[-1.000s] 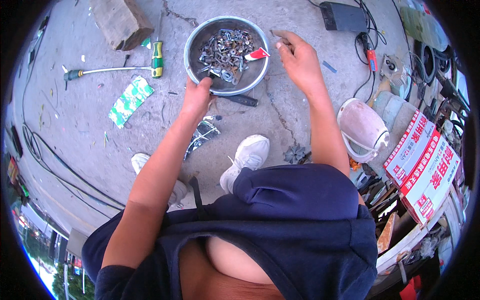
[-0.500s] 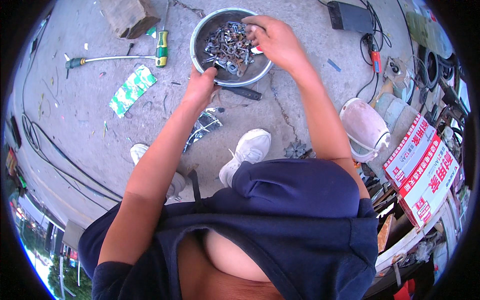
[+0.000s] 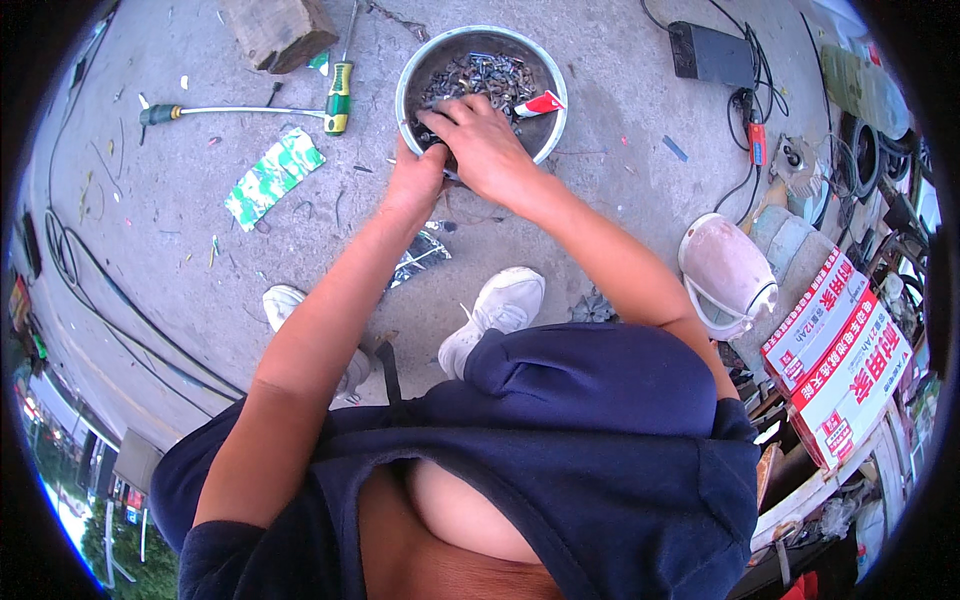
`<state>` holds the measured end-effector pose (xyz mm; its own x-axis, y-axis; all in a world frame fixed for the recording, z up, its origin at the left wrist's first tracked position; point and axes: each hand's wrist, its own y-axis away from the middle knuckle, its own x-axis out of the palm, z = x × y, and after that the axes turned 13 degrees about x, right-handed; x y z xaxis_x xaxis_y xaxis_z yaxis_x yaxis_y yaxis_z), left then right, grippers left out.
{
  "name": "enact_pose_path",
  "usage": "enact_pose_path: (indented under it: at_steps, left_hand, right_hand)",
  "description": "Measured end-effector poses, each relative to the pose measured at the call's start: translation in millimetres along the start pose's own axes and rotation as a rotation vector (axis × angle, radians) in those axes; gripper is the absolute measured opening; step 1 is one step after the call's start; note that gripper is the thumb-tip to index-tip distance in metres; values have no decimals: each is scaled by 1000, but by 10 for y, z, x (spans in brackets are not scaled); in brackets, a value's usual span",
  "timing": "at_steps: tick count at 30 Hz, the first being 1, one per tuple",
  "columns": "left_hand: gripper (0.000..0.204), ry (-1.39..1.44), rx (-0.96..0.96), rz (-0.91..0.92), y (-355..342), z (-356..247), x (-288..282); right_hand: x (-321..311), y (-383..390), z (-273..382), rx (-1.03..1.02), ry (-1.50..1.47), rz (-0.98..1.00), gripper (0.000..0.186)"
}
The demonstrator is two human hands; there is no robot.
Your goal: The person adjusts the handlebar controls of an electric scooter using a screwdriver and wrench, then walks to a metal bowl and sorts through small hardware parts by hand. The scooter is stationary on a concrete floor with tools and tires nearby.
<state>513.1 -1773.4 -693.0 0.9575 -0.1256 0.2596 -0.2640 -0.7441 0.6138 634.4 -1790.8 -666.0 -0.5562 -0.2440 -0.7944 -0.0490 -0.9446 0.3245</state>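
A round metal bowl (image 3: pixel 547 68) with a pale rim sits on the concrete ahead of me, holding a heap of small bolts, nuts and other hardware (image 3: pixel 490 72). My left hand (image 3: pixel 412 182) is closed on its near-left rim. Reaching in from the near side, my right hand (image 3: pixel 487 148) has its fingers apart over the near-left part of the heap. Its fingertips are slightly blurred, and nothing shows in them. A red-and-white tube (image 3: pixel 540 104) leans inside the bowl's right side.
Left of the bowl lie a green-and-yellow-handled screwdriver (image 3: pixel 339 98), a long-shafted tool (image 3: pixel 160 114) and a green-white wrapper (image 3: pixel 275 178). A wood block (image 3: pixel 278 32) lies beyond. To the right are a black box (image 3: pixel 712 53) with cables, a pinkish container (image 3: pixel 727 270) and red-white cartons (image 3: pixel 840 355).
My right hand has moved left and nearer, from the bowl's far-right edge to its near-left side. The red-and-white tube now shows more fully. The black handle by the bowl is no longer visible.
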Motion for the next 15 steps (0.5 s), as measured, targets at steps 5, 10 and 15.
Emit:
enact_pose_path:
  at_steps: [5,10,15]
  left_hand:
    - [39,-42,-21,12,-18,102,-79]
    - [38,-17,-11,-2,-21,187,-107]
    - [47,-20,-14,-3,-24,202,-121]
  right_hand:
    - [-75,214,-31,-19,-39,90,53]
    - [-136,382,-16,9,9,121,57]
    - [-271,446,22,22,98,148,42]
